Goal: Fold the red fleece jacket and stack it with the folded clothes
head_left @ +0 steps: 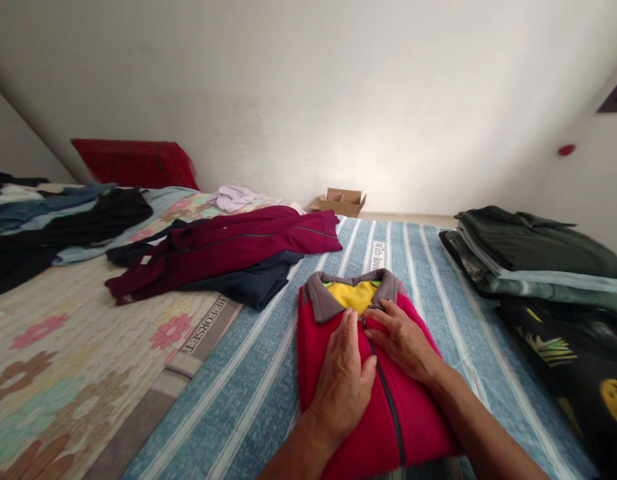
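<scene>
A folded red jacket (315, 373) with a grey collar (324, 300), yellow lining (351, 293) and a dark front zipper (391, 407) lies in front of me. My left hand (344, 373) rests on its front beside the zipper, fingers stretched out and thumb apart. On the other side, my right hand (403, 337) lies on the cloth by the top of the zipper and the collar's edge, its fingers slightly bent and apart. Both hands touch the jacket without visibly gripping it. My forearms cover part of its lower half.
A maroon garment (238, 233) lies over a navy one (243, 280) on the left. Folded clothes (533, 243) are stacked at the right, near a black printed garment (563, 353). Dark clothes (88, 220) lie far left. A cardboard box (338, 202) stands by the wall.
</scene>
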`<action>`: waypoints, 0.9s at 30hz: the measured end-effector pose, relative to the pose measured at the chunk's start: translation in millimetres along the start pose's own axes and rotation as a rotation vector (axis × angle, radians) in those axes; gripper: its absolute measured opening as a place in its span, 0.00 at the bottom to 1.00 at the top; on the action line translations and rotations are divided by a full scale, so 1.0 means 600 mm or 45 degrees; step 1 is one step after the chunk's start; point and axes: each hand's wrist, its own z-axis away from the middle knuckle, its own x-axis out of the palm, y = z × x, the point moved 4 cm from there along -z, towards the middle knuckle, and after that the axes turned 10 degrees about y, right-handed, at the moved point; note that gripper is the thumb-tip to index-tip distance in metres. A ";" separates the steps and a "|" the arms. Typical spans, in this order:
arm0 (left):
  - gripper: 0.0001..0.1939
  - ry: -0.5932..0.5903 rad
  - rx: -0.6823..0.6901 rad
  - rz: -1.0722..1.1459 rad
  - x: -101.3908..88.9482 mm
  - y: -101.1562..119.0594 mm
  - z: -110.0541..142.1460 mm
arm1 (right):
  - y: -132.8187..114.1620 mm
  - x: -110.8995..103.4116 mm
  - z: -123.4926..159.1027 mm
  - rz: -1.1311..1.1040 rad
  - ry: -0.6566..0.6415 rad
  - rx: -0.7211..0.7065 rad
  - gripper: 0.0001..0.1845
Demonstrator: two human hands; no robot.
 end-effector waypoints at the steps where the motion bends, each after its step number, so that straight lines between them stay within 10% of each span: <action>1: 0.42 0.004 0.008 -0.024 0.000 0.000 0.000 | -0.001 -0.001 0.000 0.005 -0.003 0.000 0.18; 27: 0.45 -0.175 0.045 0.123 -0.004 0.004 -0.020 | -0.006 -0.006 0.000 -0.011 0.009 0.008 0.18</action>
